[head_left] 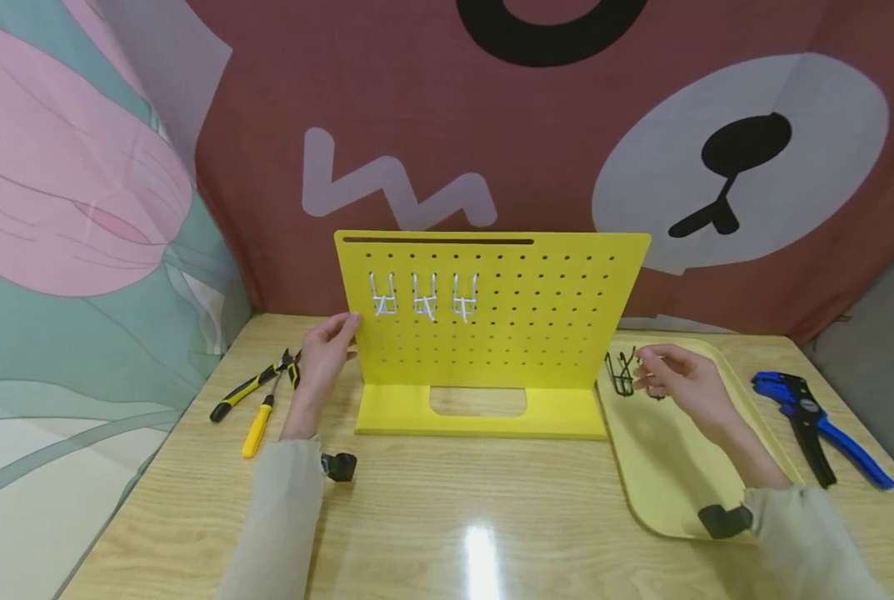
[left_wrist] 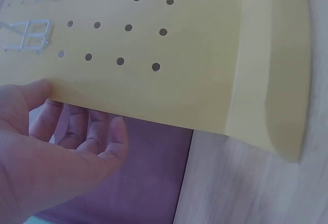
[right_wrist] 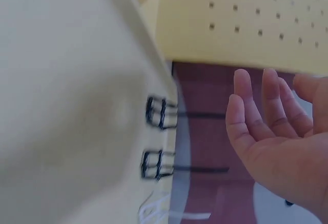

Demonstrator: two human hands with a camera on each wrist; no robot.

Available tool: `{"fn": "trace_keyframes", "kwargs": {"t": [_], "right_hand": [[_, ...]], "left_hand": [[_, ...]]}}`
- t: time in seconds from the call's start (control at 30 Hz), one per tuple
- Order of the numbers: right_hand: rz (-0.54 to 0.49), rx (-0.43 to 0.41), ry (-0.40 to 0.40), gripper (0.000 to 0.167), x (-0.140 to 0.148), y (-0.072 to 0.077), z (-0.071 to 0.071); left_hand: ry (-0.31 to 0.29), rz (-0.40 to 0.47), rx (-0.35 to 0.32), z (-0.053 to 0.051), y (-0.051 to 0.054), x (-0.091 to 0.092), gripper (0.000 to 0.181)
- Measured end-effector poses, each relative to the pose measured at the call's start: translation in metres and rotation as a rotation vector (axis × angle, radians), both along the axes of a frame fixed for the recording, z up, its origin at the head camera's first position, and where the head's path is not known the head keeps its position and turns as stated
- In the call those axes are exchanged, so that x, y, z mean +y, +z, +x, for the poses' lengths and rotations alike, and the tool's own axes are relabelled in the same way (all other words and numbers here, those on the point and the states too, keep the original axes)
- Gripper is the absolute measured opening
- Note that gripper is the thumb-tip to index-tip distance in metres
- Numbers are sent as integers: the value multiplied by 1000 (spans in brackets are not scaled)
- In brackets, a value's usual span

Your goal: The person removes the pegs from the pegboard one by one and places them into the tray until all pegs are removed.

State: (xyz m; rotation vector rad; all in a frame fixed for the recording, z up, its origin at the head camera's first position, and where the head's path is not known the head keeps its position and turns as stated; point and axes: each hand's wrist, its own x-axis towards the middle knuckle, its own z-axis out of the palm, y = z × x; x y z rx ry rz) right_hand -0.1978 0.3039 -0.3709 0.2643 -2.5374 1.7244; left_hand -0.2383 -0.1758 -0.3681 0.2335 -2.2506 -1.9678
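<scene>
A yellow pegboard (head_left: 484, 379) stands upright on its folded base, with three white wire hooks (head_left: 425, 305) fitted in a row at its upper left. My left hand (head_left: 323, 354) grips the board's left edge, thumb on the front face and fingers behind it. Over the far end of a pale yellow tray (head_left: 652, 500), my right hand (head_left: 686, 387) hovers with loosely bent fingers and nothing held. Two black wire hooks (right_wrist: 158, 164) lie in the tray near those fingers, apart from them in the right wrist view. Beside them is a white hook (right_wrist: 154, 211), hidden in the head view.
On the wooden table left of the board lie yellow-black pliers (head_left: 247, 390) and a yellow-handled screwdriver (head_left: 257, 429). A blue and black wire stripper (head_left: 810, 412) lies right of the tray. A printed cloth (head_left: 417, 100) hangs behind the table.
</scene>
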Motion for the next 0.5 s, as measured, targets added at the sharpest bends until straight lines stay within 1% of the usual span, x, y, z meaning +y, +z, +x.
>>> {"fn": "trace_keyframes", "kwargs": {"t": [0.13, 0.23, 0.33, 0.43, 0.5], "right_hand": [[4, 55, 42, 20, -21, 4, 3], [-23, 88, 75, 27, -37, 9, 2], [-75, 114, 97, 31, -53, 11, 2], [-162, 129, 111, 29, -69, 11, 1], [-201, 128, 121, 26, -80, 9, 1]], "left_hand": [[14, -5, 6, 0, 0, 1, 48], [25, 5, 6, 1, 0, 1, 48], [20, 11, 8, 1, 0, 1, 47], [19, 11, 6, 1, 1, 2, 47], [17, 4, -4, 1, 1, 3, 47]]}}
